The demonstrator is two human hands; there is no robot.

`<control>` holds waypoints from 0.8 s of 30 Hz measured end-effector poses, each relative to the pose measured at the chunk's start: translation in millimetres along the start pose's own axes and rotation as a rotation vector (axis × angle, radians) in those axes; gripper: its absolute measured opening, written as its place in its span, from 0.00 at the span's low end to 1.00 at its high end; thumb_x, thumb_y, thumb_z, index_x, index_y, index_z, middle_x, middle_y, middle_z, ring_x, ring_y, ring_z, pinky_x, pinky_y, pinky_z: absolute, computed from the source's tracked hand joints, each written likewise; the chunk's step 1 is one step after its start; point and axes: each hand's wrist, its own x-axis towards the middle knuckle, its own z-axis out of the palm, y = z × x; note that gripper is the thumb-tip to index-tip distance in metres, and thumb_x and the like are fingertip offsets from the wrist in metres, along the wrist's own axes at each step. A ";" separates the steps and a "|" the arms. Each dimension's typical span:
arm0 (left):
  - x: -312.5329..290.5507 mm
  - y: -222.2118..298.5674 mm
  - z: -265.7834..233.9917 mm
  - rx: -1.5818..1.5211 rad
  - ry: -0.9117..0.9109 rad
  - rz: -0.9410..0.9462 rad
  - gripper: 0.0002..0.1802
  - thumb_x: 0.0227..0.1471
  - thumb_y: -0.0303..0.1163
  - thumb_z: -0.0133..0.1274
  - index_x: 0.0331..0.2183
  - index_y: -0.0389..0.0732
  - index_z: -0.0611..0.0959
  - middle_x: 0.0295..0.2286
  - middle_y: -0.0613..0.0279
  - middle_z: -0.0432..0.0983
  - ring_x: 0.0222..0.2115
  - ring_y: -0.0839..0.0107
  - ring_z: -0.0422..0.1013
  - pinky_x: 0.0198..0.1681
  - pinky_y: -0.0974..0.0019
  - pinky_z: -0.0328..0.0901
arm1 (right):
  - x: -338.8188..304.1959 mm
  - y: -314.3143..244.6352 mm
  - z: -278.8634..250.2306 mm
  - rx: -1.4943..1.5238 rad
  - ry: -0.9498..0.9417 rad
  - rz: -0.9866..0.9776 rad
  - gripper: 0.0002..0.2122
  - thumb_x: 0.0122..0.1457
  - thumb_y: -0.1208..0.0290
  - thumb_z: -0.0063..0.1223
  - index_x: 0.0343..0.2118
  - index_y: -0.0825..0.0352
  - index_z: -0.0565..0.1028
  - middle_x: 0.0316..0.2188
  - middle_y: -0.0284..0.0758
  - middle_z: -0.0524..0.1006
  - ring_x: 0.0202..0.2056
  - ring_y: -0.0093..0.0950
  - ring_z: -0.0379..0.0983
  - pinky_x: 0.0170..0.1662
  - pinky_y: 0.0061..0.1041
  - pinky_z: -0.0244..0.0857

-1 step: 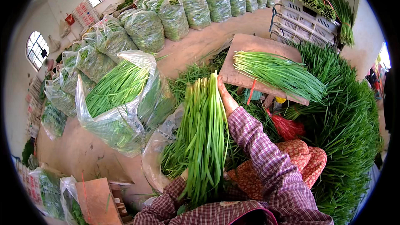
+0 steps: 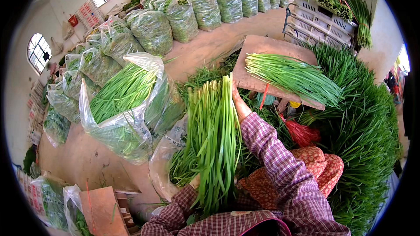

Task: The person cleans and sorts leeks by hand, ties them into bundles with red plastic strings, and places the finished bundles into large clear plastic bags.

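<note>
A long bunch of garlic chives (image 2: 212, 135) stands upright in front of me, pale cut ends at the top and green leaves hanging toward my lap. Near the upper right of the stems, my right hand (image 2: 237, 98) is closed on the bunch, most of its fingers hidden behind it. Low on the left, a little of my left hand (image 2: 196, 181) shows against the leaves; its fingers are hidden. Another bunch of chives (image 2: 293, 76) lies on a tilted brown board (image 2: 271, 50) beyond my right hand.
An open clear plastic bag (image 2: 131, 131) of chives stands at left. Several filled bags (image 2: 151, 32) line the back. A large chive heap (image 2: 363, 126) fills the right, beside red ties (image 2: 302, 132) and stacked white crates (image 2: 321, 22). A wooden box (image 2: 103, 212) sits at lower left.
The bunch's upper end has spread wider to the left, and its cut ends look more even. My right hand has shifted slightly right and down. The left hand has barely moved.
</note>
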 end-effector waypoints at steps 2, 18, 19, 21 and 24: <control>14.6 -4.0 1.4 -0.110 -0.049 0.035 0.27 0.53 0.45 0.47 0.49 0.37 0.70 0.45 0.58 0.70 0.43 0.71 0.67 0.44 0.67 0.64 | -12.2 1.1 -11.5 -0.119 0.010 -0.008 0.48 0.45 0.24 0.26 0.64 0.53 0.35 0.64 0.40 0.41 0.63 0.41 0.42 0.58 0.49 0.49; 52.2 -72.7 -65.9 -0.145 0.556 -0.089 0.33 0.52 0.52 0.51 0.53 0.44 0.66 0.42 0.63 0.70 0.40 0.69 0.70 0.41 0.65 0.69 | -22.5 173.5 -86.7 -1.243 0.253 0.406 0.46 0.50 0.29 0.30 0.63 0.62 0.42 0.53 0.50 0.64 0.54 0.41 0.61 0.58 0.44 0.46; 63.3 -65.3 -37.8 -0.058 0.619 -0.089 0.31 0.52 0.50 0.51 0.52 0.44 0.67 0.41 0.64 0.71 0.39 0.70 0.70 0.41 0.65 0.69 | -24.3 168.8 -91.8 -1.320 0.259 0.416 0.44 0.51 0.31 0.30 0.63 0.60 0.42 0.53 0.49 0.65 0.54 0.40 0.61 0.59 0.45 0.44; 73.2 -49.0 4.4 0.122 0.758 -0.066 0.28 0.53 0.46 0.52 0.51 0.43 0.69 0.40 0.64 0.72 0.38 0.71 0.71 0.39 0.66 0.69 | -26.8 159.4 -88.2 -1.435 0.232 0.418 0.41 0.54 0.34 0.29 0.64 0.59 0.42 0.54 0.46 0.65 0.54 0.37 0.60 0.59 0.45 0.42; 60.7 -42.4 -9.2 0.024 0.640 -0.049 0.18 0.52 0.36 0.53 0.44 0.40 0.74 0.36 0.65 0.74 0.35 0.74 0.71 0.37 0.68 0.69 | -32.0 144.5 -63.5 -1.524 0.180 0.362 0.37 0.57 0.39 0.29 0.64 0.59 0.42 0.54 0.39 0.65 0.55 0.35 0.58 0.60 0.42 0.40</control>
